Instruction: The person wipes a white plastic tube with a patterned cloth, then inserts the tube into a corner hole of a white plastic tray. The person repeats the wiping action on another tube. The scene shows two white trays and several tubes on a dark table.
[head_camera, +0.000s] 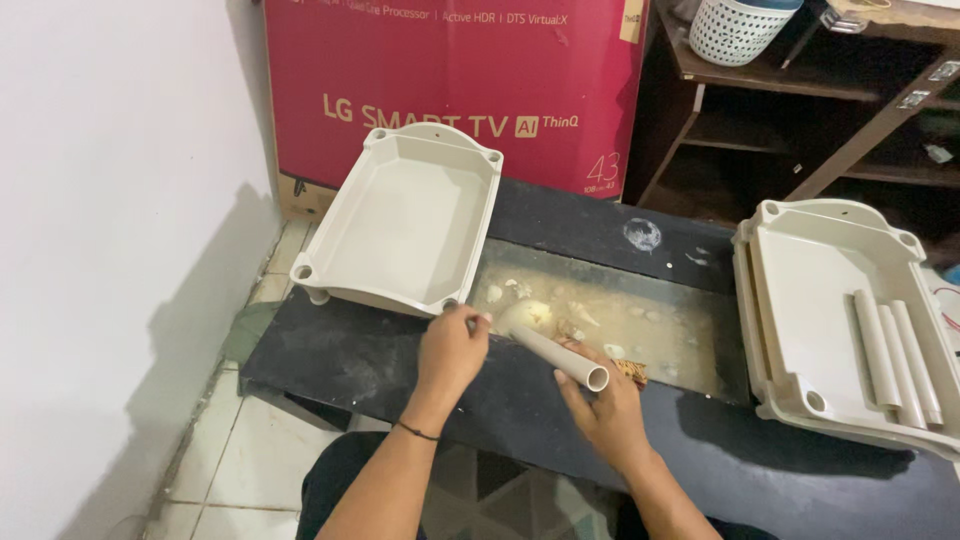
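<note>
**Both hands on a pipe at the bench**

Pipe (553, 353): short, cream, plastic, lying slantwise over the dark bench (380, 360), open end toward the person, far end blurred w/ a pale lump near the glass inset (640, 320).

Right hand (605, 400): under and around the pipe's near end, fingers curled on it, thumb side up. It grips the pipe.

Left hand (452, 350): knuckles up, fingers bent, closed on the pipe's far end, just below the tilted tray's near corner. Tips blurred; can't tell exactly how it pinches. Thin dark band on that wrist.

Tray (405, 220): cream, rectangular, round sockets at corners, tilted, far edge leaning on a red carton (450, 60), near edge on the bench.

Inset: dirty, sandy-looking, w/ shells and bits scattered in it.

Right side: stacked trays (800, 290), same cream, partly off the bench edge; three pipes (895, 350) lie side by side in the top one, well apart from the hands.

Behind: dark wood shelf (760, 90) w/ a white basket (735, 28). White wall at left, tiled floor below.
</note>
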